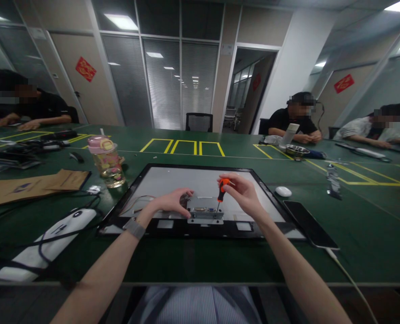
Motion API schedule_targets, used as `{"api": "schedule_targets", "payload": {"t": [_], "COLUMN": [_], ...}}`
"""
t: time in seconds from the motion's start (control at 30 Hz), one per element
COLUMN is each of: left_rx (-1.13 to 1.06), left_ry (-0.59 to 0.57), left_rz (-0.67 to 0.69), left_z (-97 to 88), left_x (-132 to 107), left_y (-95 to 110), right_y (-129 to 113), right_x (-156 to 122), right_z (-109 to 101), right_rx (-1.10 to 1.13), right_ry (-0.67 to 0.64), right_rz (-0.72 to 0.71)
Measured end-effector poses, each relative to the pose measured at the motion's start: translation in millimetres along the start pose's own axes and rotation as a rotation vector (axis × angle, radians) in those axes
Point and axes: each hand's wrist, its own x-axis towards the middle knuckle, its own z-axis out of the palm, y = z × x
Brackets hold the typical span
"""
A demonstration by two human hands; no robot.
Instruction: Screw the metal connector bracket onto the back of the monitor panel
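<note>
A monitor panel point(173, 180) lies face down on the green table point(355, 225), its metal back up. A small metal board with connector ports point(206, 210) sits near the panel's front edge. My left hand point(173, 202) rests on the panel, fingers curled against the board's left side. My right hand point(242, 193) grips a small screwdriver with an orange handle point(222, 189), held upright with its tip down on the board's right part.
A pink-lidded drink bottle point(107, 162) stands left of the panel, with brown paper bags point(34, 184) and a white device with black cables point(47, 245) nearby. A white mouse point(283, 191) and a phone with cable point(310, 223) lie to the right. Other people sit at the table's far sides.
</note>
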Motion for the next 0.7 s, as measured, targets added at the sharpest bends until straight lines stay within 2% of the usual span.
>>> {"api": "schedule_targets", "payload": {"t": [0.13, 0.23, 0.37, 0.6, 0.7], "left_rx": [0.002, 0.004, 0.018, 0.021, 0.015], "left_ry": [-0.004, -0.001, -0.005, 0.001, 0.006], "left_rz": [0.016, 0.014, 0.002, 0.010, 0.010], "left_z": [0.4, 0.9, 0.6, 0.6, 1.2], "left_x": [1, 2, 1, 1, 1], "left_y": [-2, -3, -2, 0, 0], "right_y": [-2, -2, -2, 4, 8], "right_x": [0, 1, 1, 1, 1], "right_z": [2, 4, 5, 1, 1], "right_rx": [0.018, -0.006, -0.008, -0.119, -0.152], "right_ry": [-0.028, 0.043, 0.091, 0.010, 0.016], "right_rz": [-0.003, -0.035, 0.002, -0.013, -0.009]}}
